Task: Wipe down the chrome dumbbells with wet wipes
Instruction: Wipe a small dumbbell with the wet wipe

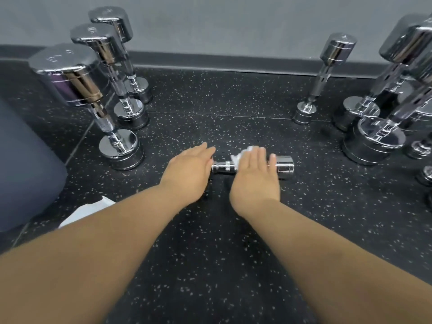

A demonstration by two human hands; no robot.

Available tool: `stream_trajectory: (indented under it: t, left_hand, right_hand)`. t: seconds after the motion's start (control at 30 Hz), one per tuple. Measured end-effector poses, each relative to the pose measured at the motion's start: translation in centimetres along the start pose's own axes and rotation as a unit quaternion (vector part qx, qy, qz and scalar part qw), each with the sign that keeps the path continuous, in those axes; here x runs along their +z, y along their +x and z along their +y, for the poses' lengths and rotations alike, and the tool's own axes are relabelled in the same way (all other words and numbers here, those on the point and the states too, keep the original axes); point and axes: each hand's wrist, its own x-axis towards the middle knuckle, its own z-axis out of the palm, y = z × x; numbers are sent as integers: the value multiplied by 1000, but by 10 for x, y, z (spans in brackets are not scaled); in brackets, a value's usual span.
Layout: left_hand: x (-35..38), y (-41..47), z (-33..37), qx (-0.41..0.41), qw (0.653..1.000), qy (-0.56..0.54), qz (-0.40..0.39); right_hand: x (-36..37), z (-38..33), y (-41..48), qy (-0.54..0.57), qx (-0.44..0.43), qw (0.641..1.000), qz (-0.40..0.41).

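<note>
Dumbbell [284, 166] flat, long axis left-right

Open floor [222, 99] lies between the left upright dumbbells [121, 146] and the right cluster [374, 141], seemingly packed tight.

The lying dumbbell [284, 166] is chrome metal, its head smooth, glossy and mirror-bright. Its handle [224, 166] is cut with fine, rough knurling. The wet wipe [236, 159] on it is a white, soft, crumpled sheet, cloth-like. The upright dumbbells [77, 83] show the same polished chrome, with knurled grips. The floor [210, 242] looks like matt black rubber, flecked with pale specks and faintly grainy. The wall [233, 19] is smooth, matt grey. A white sheet [88, 211] at lower left looks papery.
</note>
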Motion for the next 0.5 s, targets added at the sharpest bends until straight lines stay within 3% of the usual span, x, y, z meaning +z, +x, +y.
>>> stream_trajectory:
  t: [0.1,0.23,0.33,0.4,0.5]
  left_hand:
    - [4,1,-3,15,999,46,-6]
    - [-3,27,-7,-55,997,1,-62]
    - [-7,41,-8,-64,998,-22,4]
    - [-4,38,-9,-26,998,-31,57]
    - [5,31,-15,-6,998,-26,53]
  right_hand:
    - [-3,-24,2,39,-94,995,11]
    - [-2,1,11,34,-53,998,24]
    - [-14,19,29,32,-27,999,30]
    - [-17,9,39,77,-81,992,64]
    - [-18,-9,46,136,-152,977,55]
